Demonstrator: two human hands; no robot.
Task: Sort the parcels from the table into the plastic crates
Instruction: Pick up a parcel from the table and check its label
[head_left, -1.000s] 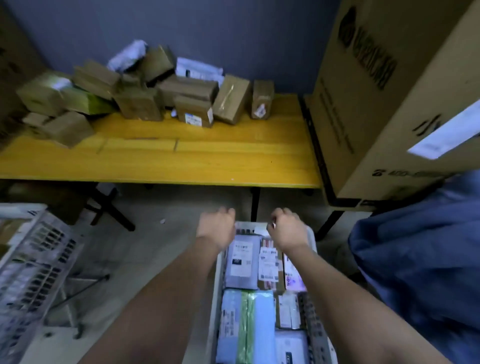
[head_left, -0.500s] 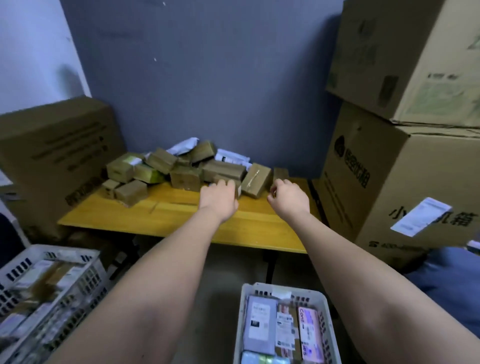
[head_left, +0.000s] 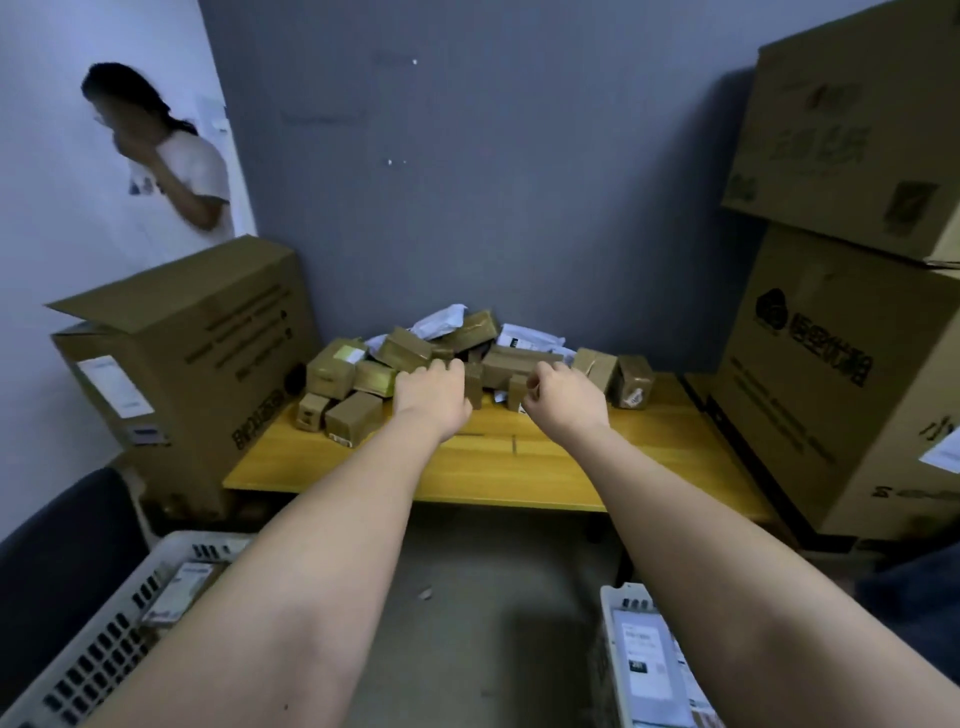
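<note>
Two bare forearms reach from the bottom of the frame toward a yellow wooden bench (head_left: 545, 462) at centre. A heap of small brown cardboard parcels (head_left: 441, 358), roughly a dozen with a few white mailers, sits against the grey wall at the bench's far edge, probably dumped there for sorting. The left hand (head_left: 431, 395) curls its fingers round a small upright parcel (head_left: 474, 384) at the heap's front. The right hand (head_left: 563, 397) has fingers bent against another small box (head_left: 517, 392); whether its grip has clamped cannot be told. Two white plastic crates wait below: one at lower left (head_left: 98, 639), one at lower right (head_left: 623, 618), both already holding parcels. Three large cartons flank the bench. A second person stands at upper left.
</note>
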